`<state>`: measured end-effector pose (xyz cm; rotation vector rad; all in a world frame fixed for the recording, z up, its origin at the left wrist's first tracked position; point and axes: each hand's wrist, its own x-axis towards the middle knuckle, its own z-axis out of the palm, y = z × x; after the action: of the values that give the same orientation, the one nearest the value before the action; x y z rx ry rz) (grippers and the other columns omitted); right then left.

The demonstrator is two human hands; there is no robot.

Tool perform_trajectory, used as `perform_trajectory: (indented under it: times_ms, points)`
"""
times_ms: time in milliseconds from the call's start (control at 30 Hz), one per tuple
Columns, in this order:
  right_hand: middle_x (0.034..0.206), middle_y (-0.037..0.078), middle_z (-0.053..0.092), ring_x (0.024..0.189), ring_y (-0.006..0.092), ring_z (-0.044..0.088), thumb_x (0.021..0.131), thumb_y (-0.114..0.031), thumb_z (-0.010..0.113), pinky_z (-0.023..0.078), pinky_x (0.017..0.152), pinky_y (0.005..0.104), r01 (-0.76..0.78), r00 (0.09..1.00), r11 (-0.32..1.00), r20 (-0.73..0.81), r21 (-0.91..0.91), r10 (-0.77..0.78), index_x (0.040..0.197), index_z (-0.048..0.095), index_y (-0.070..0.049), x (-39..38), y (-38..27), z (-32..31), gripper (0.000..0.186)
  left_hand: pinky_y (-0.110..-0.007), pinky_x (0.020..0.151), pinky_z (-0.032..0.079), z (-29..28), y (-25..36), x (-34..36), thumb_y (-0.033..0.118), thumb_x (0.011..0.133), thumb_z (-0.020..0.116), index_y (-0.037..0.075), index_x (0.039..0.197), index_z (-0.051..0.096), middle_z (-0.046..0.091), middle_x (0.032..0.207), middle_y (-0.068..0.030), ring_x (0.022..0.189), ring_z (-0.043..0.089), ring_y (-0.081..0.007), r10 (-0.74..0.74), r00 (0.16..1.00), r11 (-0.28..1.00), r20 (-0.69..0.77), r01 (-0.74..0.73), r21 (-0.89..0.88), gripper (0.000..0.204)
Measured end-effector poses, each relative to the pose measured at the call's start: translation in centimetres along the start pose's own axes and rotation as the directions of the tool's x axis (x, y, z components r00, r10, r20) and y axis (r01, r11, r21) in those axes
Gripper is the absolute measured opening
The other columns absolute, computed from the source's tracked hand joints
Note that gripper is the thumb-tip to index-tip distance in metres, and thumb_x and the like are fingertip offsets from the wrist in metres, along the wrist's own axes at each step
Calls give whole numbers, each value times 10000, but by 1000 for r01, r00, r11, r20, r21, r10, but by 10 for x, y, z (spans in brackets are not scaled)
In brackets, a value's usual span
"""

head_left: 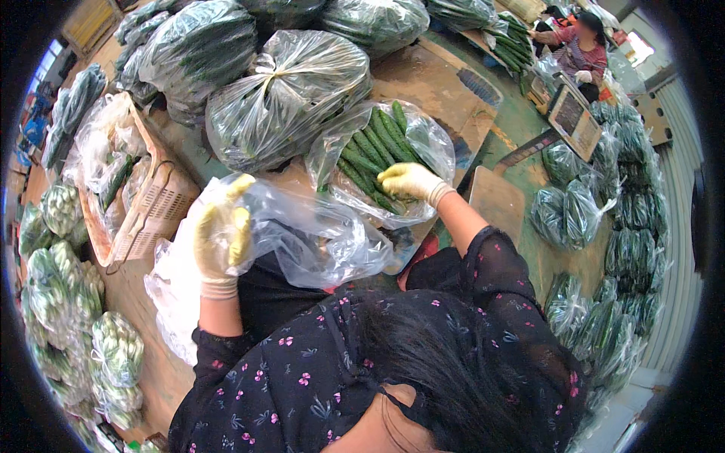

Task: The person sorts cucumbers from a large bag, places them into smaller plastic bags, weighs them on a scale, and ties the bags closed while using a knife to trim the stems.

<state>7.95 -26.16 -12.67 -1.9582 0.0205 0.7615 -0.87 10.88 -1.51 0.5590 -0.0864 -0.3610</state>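
My left hand (221, 230), in a pale yellow glove, holds a crumpled clear plastic bag (317, 234) over my lap, its fingers curved in the film and partly veiled by it. My right hand (408, 181), gloved alike, has its fingers curled on the cucumbers (371, 141) lying side by side in an opened clear bag (430, 136), to the right of the left hand. Behind the opened bag sits a large tied plastic bag (279, 98) full of dark green produce.
A plastic crate (162, 196) with loose bags stands at left, beside bagged pale-green vegetables (117, 347). More bulging bags (192, 57) are behind. At right stand a scale (572, 117) and rows of bagged produce (630, 249). Another person (578, 57) sits at top right among cucumbers.
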Motion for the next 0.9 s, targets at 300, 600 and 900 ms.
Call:
perform_trajectory:
  times_ms: [300, 600, 900]
  points:
    - [953, 171, 656, 867, 309, 627, 700, -409, 648, 484, 784, 364, -124, 992, 944, -70, -304, 108, 981, 652, -21, 122, 35, 94, 479, -226, 276, 363, -36, -23, 30, 358, 889, 460, -234, 934, 538, 563, 518, -202, 273, 448, -177, -177, 984, 984, 20, 177, 28, 599]
    - [1005, 210, 632, 926, 359, 604, 627, -441, 668, 466, 818, 379, -191, 948, 959, -294, -211, 124, 1026, 628, -38, 161, 2, 141, 569, -244, 290, 365, -28, -25, 36, 380, 877, 442, -242, 1047, 477, 570, 557, -210, 297, 447, -185, -368, 928, 928, -61, 370, 30, 646]
    - [718, 92, 601, 576, 163, 556, 778, -73, 603, 459, 500, 283, -63, 996, 653, 8, 754, 86, 894, 569, -8, 143, 5, 80, 137, -246, 325, 413, -39, -19, 31, 403, 846, 493, -220, 1130, 435, 611, 684, -206, 368, 521, -195, -331, 943, 944, 20, 331, 2, 687]
